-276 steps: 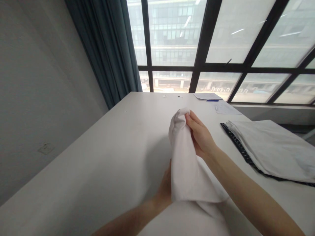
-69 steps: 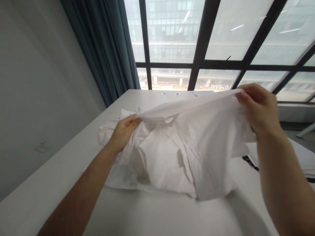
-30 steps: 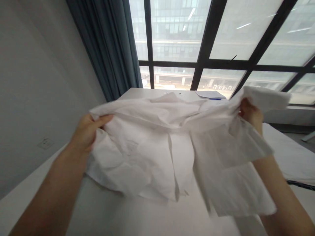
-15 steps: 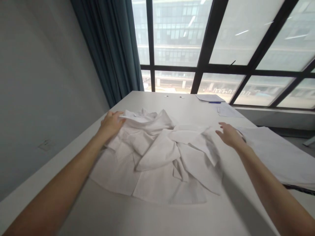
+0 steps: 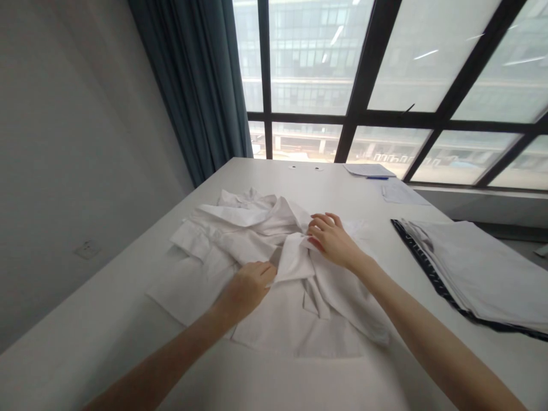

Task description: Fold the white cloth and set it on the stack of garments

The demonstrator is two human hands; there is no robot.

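Note:
A rumpled white shirt (image 5: 299, 322) lies spread on the white table, its collar end away from me and its lower edge towards me. My left hand (image 5: 252, 282) is closed on a fold near the middle of the shirt, its fingertips partly hidden by the cloth. Farther off and to the right, my right hand (image 5: 327, 237) has its fingers curled round the upper part of the same fold. Between the two hands the fold stands slightly raised.
On the right of the white table (image 5: 299, 391) lies a stack of white cloth (image 5: 488, 268) on a black-edged base. Papers (image 5: 370, 169) and a blue pen (image 5: 377, 178) lie at the far right. A wall (image 5: 85, 171), dark curtain (image 5: 197, 85) and windows (image 5: 308, 57) surround the table.
My left hand has left the shirt's upper left edge and come right and nearer to its middle. My right hand has moved left from beside the shirt onto it, and both now hold the cloth.

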